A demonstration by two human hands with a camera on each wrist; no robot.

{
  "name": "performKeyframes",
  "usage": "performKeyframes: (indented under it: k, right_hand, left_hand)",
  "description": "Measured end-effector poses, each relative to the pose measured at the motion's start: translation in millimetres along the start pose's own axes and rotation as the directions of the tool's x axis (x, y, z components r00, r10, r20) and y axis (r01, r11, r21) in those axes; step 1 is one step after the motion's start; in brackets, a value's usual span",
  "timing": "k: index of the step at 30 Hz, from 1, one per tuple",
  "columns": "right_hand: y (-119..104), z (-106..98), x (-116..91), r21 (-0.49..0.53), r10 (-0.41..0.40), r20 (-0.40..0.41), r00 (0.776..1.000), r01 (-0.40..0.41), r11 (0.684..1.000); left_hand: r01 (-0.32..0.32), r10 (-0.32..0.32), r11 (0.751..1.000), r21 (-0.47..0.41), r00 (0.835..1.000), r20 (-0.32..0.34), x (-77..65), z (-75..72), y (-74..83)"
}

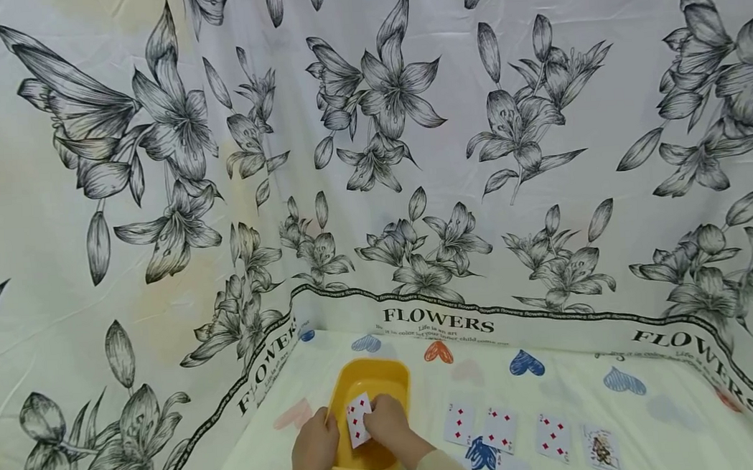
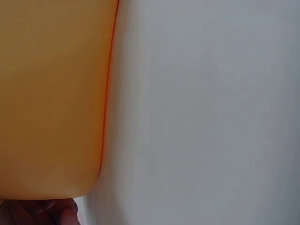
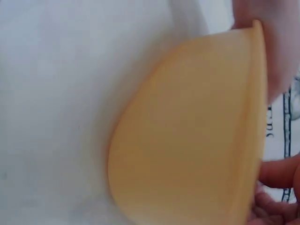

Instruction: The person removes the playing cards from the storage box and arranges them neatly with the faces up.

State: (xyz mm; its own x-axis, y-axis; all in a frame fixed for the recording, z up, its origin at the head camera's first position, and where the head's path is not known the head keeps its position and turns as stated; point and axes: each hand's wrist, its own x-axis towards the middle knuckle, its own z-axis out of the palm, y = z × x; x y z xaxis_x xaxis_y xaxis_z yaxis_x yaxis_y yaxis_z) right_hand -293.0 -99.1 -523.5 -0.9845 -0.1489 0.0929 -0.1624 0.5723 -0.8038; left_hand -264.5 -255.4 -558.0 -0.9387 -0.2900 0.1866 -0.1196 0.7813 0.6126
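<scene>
A yellow plastic basin [image 1: 341, 378] with rounded corners stands on the cloth in the lower middle of the head view. My left hand [image 1: 313, 446] grips its left rim; some fingers show past the basin's edge in the left wrist view. Over the basin, my right hand [image 1: 386, 420] pinches a playing card [image 1: 357, 422] with red diamonds facing up. The right wrist view has the basin's outer wall [image 3: 187, 131] in front and the right fingers at its far side. Whether more cards lie inside the basin is hidden.
Right of the basin several diamond cards lie face up, among them one card [image 1: 459, 422], an overlapping card [image 1: 500, 429] and another [image 1: 553, 436]. A picture card [image 1: 601, 450] ends the row. A flower-printed curtain [image 1: 410, 154] hangs behind the heart-patterned cloth [image 1: 282, 384].
</scene>
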Motion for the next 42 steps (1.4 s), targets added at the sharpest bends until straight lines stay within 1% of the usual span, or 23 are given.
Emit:
performKeyframes:
  k: [2, 4, 8, 10, 12, 15, 20, 24, 27, 33, 38, 41, 42]
  right_hand:
    - [-0.5, -8.2, 0.7, 0.055, 0.009, 0.033, 0.999, -0.011, 0.998]
    - [-0.3, -17.6, 1.9, 0.078, 0.016, 0.053, 0.998, -0.02, 0.997]
    - [6.7, -38.7, 2.9, 0.141, 0.048, 0.072, 0.996, -0.058, 0.988]
    - [13.0, -49.5, 2.1, 0.2, 0.065, 0.095, 0.993, -0.083, 0.976]
    - [19.6, -60.2, 0.3, 0.265, 0.085, 0.12, 0.989, -0.115, 0.957]
    - [29.4, -75.0, -2.0, 0.315, 0.11, 0.137, 0.984, -0.149, 0.937]
    - [43.3, -97.1, -5.6, 0.303, 0.156, 0.125, 0.98, -0.187, 0.934]
    - [54.5, -114.5, -9.6, 0.265, 0.222, 0.108, 0.969, -0.244, 0.933]
    - [66.3, -126.9, -13.5, 0.239, 0.29, 0.103, 0.952, -0.306, 0.921]
    - [94.4, -156.3, -24.8, 0.214, 0.403, 0.113, 0.908, -0.419, 0.883]
    - [117.7, -179.8, -33.4, 0.162, 0.487, 0.079, 0.87, -0.494, 0.854]
    - [128.8, -191.4, -39.3, 0.163, 0.513, 0.059, 0.856, -0.516, 0.841]
    - [131.9, -195.1, -41.9, 0.172, 0.515, 0.055, 0.856, -0.516, 0.839]
  left_hand:
    - [-0.002, 0.002, 1.0, 0.004, 1.0, 0.0, 0.6, -0.2, -1.3]
    - [0.001, -0.001, 1.0, 0.002, 1.0, 0.001, 1.7, -0.9, -1.7]
    - [0.001, -0.001, 1.0, -0.001, 1.0, 0.009, 4.4, -2.1, -2.2]
    - [0.001, -0.001, 1.0, 0.001, 1.0, 0.007, 5.4, -1.9, -2.9]
    - [0.006, -0.006, 1.0, 0.003, 1.0, 0.01, 5.9, -1.6, -4.0]
    - [0.014, -0.014, 1.0, 0.005, 1.0, 0.015, 6.6, -2.0, -6.2]
    - [0.022, -0.022, 1.0, 0.007, 0.999, 0.027, 8.2, -4.7, -9.0]
    - [0.012, -0.012, 1.0, 0.007, 1.0, 0.028, 8.3, -6.3, -9.5]
    - [0.014, -0.014, 1.0, 0.007, 0.999, 0.031, 7.8, -7.0, -9.4]
    - [0.01, -0.01, 1.0, 0.02, 0.999, 0.03, 10.4, -6.3, -13.0]
    - [-0.003, 0.003, 1.0, 0.008, 1.0, 0.019, 11.5, -9.2, -12.8]
    - [0.003, -0.003, 1.0, 0.01, 1.0, 0.021, 12.7, -12.3, -12.9]
    - [0.005, -0.005, 1.0, 0.011, 1.0, 0.025, 13.2, -13.5, -13.2]
